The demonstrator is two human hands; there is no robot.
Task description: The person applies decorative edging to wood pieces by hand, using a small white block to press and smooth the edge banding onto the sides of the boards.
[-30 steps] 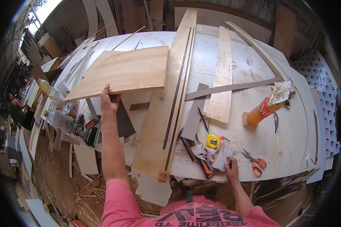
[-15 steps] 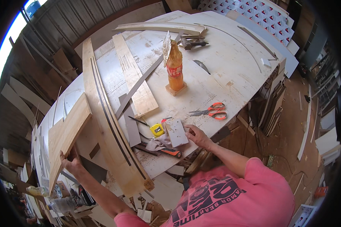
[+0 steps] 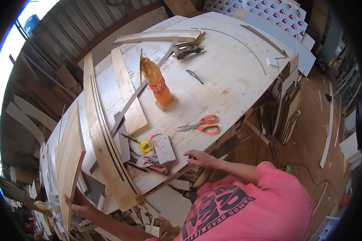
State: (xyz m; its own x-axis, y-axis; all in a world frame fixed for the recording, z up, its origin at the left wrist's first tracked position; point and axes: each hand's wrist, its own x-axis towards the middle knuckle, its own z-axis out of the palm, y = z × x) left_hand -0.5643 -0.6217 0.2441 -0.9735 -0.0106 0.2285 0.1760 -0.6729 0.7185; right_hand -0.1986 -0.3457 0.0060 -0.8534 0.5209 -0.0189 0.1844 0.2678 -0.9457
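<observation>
Hands, head view: the left hand [image 3: 77, 204], at 8 o'clock, was closed around the lower edge of a wooden panel [image 3: 69, 152]. That panel lay between 8 and 9 o'clock, steeply tilted, its face pale and grained. The right hand [image 3: 201, 159], at 5 o'clock, was palm down near the table edge, fingers loosely bent and partly spread, with nothing visible in it. Whether its fingertips touched the table [image 3: 229, 94] could not be told.

At 7 o'clock, just beside the right hand but apart from it, lay a grey-white block [image 3: 164, 149]. Close around the block were a crumpled cloth [image 3: 142, 162], a yellow tape measure [image 3: 145, 147] and an orange-and-black cutter [image 3: 160, 168].

Scissors [image 3: 197, 126] with orange handles lay just off centre toward 3 o'clock. An upright bottle [image 3: 163, 95] with orange contents stood at 11 o'clock on a small wooden base [image 3: 166, 106]. A toothed blade piece [image 3: 195, 76] lay between 12 and 1 o'clock; a dark power tool [image 3: 189, 51] lay farther out at 12. Between panel and tape measure, a long board [image 3: 95, 128] bearing dark strips ran across the table.
</observation>
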